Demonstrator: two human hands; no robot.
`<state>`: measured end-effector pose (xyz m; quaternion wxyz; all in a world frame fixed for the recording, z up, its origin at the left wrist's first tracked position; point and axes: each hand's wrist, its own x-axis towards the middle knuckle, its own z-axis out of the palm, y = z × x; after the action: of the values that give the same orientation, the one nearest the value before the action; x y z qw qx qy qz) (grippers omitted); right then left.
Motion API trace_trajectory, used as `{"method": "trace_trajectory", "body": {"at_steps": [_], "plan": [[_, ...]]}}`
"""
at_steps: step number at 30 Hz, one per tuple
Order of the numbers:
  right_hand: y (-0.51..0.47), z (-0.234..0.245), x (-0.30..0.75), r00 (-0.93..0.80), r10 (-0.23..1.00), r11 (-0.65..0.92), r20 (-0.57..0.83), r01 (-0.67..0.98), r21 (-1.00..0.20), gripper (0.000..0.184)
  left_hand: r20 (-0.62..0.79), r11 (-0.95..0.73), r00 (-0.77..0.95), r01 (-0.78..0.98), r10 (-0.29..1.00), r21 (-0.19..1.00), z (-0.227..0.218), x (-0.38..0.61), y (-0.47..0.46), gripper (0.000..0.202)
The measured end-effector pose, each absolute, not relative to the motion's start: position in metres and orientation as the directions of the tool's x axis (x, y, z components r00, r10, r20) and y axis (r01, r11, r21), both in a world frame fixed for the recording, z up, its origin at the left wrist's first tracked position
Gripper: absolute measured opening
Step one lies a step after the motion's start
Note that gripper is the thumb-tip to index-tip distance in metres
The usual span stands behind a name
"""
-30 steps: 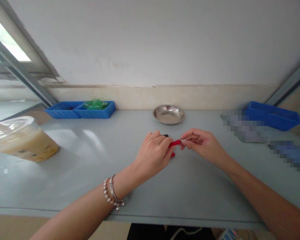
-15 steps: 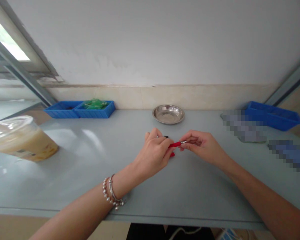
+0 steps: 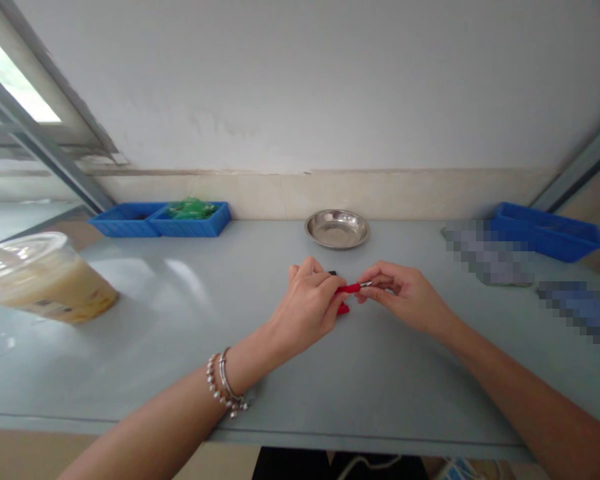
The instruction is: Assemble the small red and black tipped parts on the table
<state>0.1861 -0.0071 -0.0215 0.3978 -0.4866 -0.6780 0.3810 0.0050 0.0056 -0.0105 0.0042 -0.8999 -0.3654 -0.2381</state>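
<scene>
My left hand (image 3: 307,303) is closed round a slim red piece with a silver metal end (image 3: 349,289). Its red part sticks out past the fingers toward the right. The thumb and fingertips of my right hand (image 3: 397,290) pinch at the silver end. Below the left fingers a second bit of red (image 3: 343,309) shows, and a small black tip peeks out above them. I cannot tell whether these belong to the same piece, as the left hand hides most of it. Both hands are over the middle of the grey table (image 3: 300,393).
Behind the hands lies a round steel dish (image 3: 337,243). Two joined blue trays (image 3: 190,228), one with green pieces, stand back left; another blue tray (image 3: 545,233) is back right. A lidded drink cup (image 3: 55,287) stands at left. Two blurred-out flat items lie at right.
Almost nothing differs. Both hands keep the same hold, with only a tiny shift of the fingers at the metal end.
</scene>
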Motion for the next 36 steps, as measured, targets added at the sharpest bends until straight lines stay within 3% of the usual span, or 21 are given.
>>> {"method": "trace_trajectory", "body": {"at_steps": [11,28,36], "plan": [[-0.0073,-0.0226,0.1861,-0.192,0.954,0.281,0.232,0.292,-0.914,0.02,0.39,-0.686,0.57,0.656,0.723,0.314,-0.006,0.0072,0.0035,0.015],[-0.0081,-0.0213,0.1837,-0.21,0.969,0.175,0.127,0.229,-0.957,0.025,0.428,-0.688,0.555,0.671,0.713,0.276,-0.0086,0.0073,0.0025,0.016],[-0.0096,-0.0186,0.1856,-0.209,0.958,0.26,0.198,0.332,-0.907,0.021,0.381,-0.673,0.56,0.668,0.735,0.317,-0.0068,0.0081,0.0017,0.015]]}}
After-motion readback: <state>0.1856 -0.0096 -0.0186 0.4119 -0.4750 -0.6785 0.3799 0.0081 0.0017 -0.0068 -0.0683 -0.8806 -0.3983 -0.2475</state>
